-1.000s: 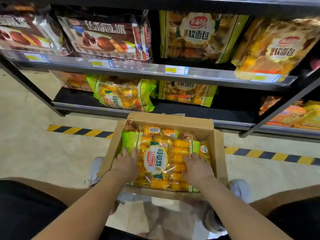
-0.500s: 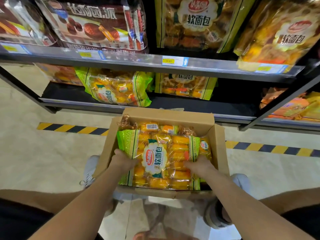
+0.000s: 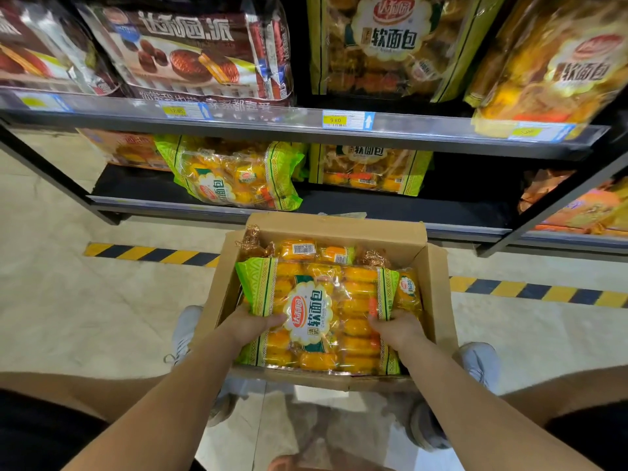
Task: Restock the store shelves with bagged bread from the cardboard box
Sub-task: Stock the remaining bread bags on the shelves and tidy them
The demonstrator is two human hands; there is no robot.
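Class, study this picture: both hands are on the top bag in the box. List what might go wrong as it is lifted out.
The left hand and right hand grip the bread bag at its sides; a hard squeeze could crush the soft rolls. The bag spans most of the cardboard box, so it may catch on a wall and drag the box up.

We're in a shop, prob. a grocery: metal shelves (image 3: 272, 128) w/ price tags (image 3: 346, 120) on the front rail, stocked w/ bagged bread (image 3: 234, 175) & snack cakes (image 3: 190, 56).
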